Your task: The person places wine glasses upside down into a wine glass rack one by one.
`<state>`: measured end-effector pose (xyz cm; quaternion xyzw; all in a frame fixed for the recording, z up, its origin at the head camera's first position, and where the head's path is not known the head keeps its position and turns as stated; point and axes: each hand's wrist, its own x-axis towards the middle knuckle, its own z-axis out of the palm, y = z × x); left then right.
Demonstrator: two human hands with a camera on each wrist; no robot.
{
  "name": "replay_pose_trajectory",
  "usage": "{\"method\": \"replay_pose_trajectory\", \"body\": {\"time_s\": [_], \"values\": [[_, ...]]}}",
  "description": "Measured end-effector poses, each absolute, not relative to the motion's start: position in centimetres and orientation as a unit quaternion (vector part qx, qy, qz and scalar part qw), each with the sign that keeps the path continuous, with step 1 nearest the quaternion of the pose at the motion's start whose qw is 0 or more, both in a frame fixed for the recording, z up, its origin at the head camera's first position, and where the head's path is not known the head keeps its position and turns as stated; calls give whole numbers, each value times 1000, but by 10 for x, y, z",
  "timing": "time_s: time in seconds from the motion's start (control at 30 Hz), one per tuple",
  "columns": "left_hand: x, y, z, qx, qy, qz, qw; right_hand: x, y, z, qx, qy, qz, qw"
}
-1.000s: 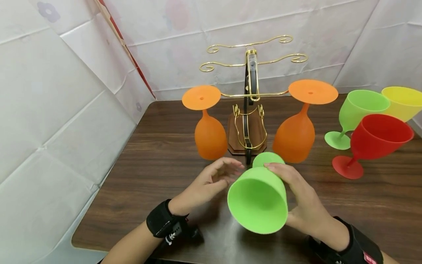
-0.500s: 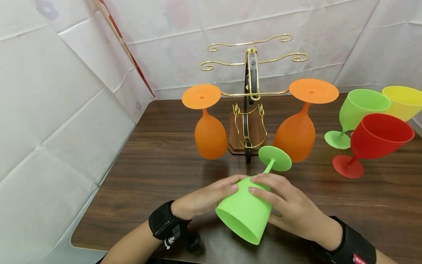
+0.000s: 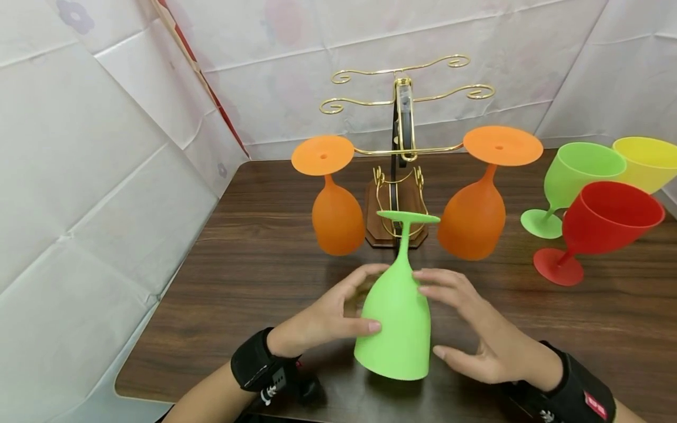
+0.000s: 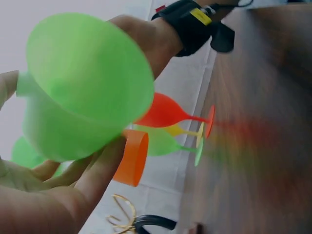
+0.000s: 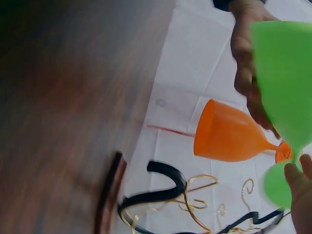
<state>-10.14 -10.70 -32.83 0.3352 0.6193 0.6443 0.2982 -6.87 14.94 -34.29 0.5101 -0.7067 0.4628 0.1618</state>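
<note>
Green goblet (image 3: 396, 320): left hand (image 3: 325, 314) grips, right hand (image 3: 494, 338) spreads alongside.

Bright and evenly lit in the head view, softly shadowed below the held green goblet (image 3: 396, 320), faintly glossy on the near tabletop (image 3: 365, 398), hazier and blurred in both wrist views, nearly black at the right one's upper left

The front glass (image 3: 396, 320) is plain lime green; the left hanging glass (image 3: 338, 223) and right hanging glass (image 3: 472, 220) are solid orange. I see a red glass (image 3: 597, 226), a pale green glass (image 3: 563, 179) and a yellow glass (image 3: 647, 167). The rack's wire (image 3: 433, 150) shines gold, its base (image 3: 375, 214) reddish brown. The table (image 3: 254, 264) has dark brown wood grain. The white sheet (image 3: 296, 100) carries a faint lavender flower (image 3: 76, 16). Both wristbands (image 3: 252, 361) are black.
</note>
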Motion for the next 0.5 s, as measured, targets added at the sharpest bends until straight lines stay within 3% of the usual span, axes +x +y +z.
{"method": "replay_pose_trajectory", "body": {"time_s": [0.13,0.27,0.5], "values": [[-97,-104,-326,376,645,638,189,-65,152,-341,403,-741,530,87],[-94,-101,-326,400,666,618,117,-63,149,-338,334,-761,556,15],[-97,-97,-326,452,667,592,22,-64,143,-339,340,-760,554,21]]}}
